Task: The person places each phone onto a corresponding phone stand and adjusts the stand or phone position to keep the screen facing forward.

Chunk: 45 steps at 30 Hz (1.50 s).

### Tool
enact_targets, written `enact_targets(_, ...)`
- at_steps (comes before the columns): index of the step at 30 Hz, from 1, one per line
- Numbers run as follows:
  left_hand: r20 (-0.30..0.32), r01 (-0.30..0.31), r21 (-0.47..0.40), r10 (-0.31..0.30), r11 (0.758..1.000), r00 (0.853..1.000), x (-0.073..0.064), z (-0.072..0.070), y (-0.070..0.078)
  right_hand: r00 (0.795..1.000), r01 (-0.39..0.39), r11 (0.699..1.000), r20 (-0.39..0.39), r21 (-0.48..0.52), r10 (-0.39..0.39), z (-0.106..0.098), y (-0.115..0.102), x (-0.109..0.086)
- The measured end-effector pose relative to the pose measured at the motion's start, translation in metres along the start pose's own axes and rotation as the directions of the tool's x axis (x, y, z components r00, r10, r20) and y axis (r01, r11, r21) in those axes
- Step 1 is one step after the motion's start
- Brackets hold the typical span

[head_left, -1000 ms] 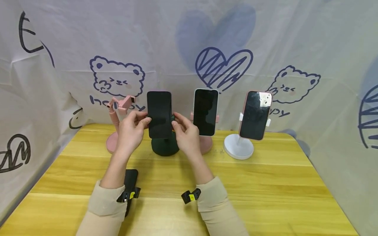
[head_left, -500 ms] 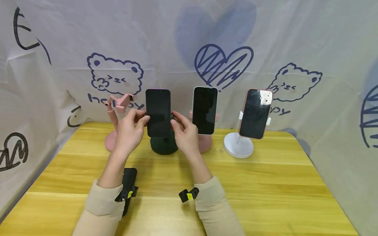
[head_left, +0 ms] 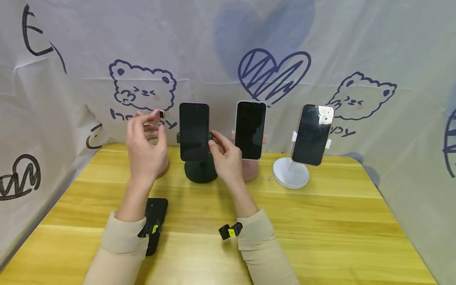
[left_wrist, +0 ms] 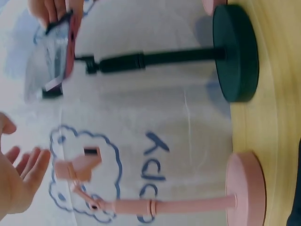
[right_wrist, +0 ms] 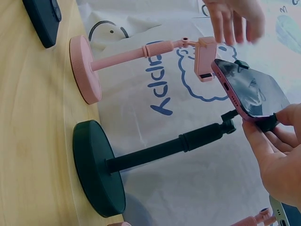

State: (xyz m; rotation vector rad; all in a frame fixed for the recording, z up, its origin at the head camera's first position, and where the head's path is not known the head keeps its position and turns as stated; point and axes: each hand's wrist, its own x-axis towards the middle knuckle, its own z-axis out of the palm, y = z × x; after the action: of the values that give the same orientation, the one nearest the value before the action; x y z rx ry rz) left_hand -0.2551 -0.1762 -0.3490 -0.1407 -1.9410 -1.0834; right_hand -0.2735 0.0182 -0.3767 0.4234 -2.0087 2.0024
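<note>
A black-screened smartphone with a pinkish edge [head_left: 194, 132] stands upright in the clamp of a dark green phone stand [head_left: 200, 171]. My right hand [head_left: 227, 159] pinches the clamp's right arm beside the phone; in the right wrist view the thumb and fingers [right_wrist: 261, 146] lie at that arm and the phone's edge. My left hand [head_left: 146, 146] is off the phone, its fingers apart and holding nothing. It is raised in front of a pink phone stand [left_wrist: 178, 207] whose clamp holds no phone; the left wrist view shows a gap between hand and clamp.
Right of the green stand, a pale-edged phone [head_left: 250, 130] sits in another pink stand [head_left: 250, 170]. Farther right a pink-edged phone [head_left: 312, 134] leans in a white stand [head_left: 290, 174]. A black phone [head_left: 156, 215] lies on the wooden table [head_left: 320, 237] by my left wrist.
My left hand has let go of the left side of the phone and moved left, opening its fingers before the pink stand. The right hand stays at the clamp.
</note>
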Motion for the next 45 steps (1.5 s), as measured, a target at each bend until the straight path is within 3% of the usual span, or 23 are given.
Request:
enact_targets(4,-0.116,0.061,0.045,-0.055,0.997,0.992,0.013,-0.010,-0.014,1.000,-0.013,1.000,0.002,-0.004,0.013,0.000,-0.001,0.000)
enact_targets(6,-0.129,0.125,0.079,-0.114,0.989,0.985,0.018,-0.015,-0.024,1.000,-0.018,1.000,0.003,-0.002,0.018,0.001,-0.001,0.000)
enact_targets(9,-0.098,0.245,0.117,-0.235,0.962,0.967,0.024,-0.021,-0.038,1.000,-0.025,1.000,0.004,0.002,0.025,0.001,0.000,0.000)
enact_targets(11,-0.056,0.328,0.133,-0.324,0.935,0.944,0.028,-0.024,-0.046,0.999,-0.034,0.999,0.005,0.000,0.034,0.001,-0.001,0.000)
enact_targets(14,0.027,0.438,0.155,-0.447,0.885,0.894,0.036,-0.027,-0.059,0.999,-0.043,0.999,0.008,-0.002,0.043,0.002,-0.001,-0.001)
enact_targets(17,0.110,0.480,0.177,-0.502,0.859,0.858,0.042,-0.028,-0.070,0.999,-0.043,0.999,0.010,-0.004,0.043,0.002,-0.001,-0.001)
enact_targets(21,0.166,0.461,0.206,-0.495,0.863,0.853,0.045,-0.027,-0.082,0.999,-0.037,0.999,0.009,-0.006,0.037,0.002,-0.002,-0.001)
enact_targets(28,0.165,0.454,0.238,-0.496,0.859,0.852,0.049,-0.025,-0.089,1.000,-0.020,1.000,0.006,-0.003,0.020,0.002,-0.002,0.000)
enact_targets(34,0.202,0.386,0.255,-0.439,0.887,0.876,0.050,-0.024,-0.087,1.000,-0.001,1.000,-0.005,-0.006,0.001,-0.001,0.000,0.002)
enact_targets(36,0.227,0.366,0.257,-0.424,0.895,0.877,0.050,-0.025,-0.085,1.000,-0.007,1.000,-0.004,-0.008,0.007,-0.001,0.000,0.002)
enact_targets(45,0.386,0.336,0.202,-0.390,0.920,0.836,0.048,-0.028,-0.073,1.000,-0.021,1.000,-0.004,-0.017,0.021,0.000,-0.003,0.001)
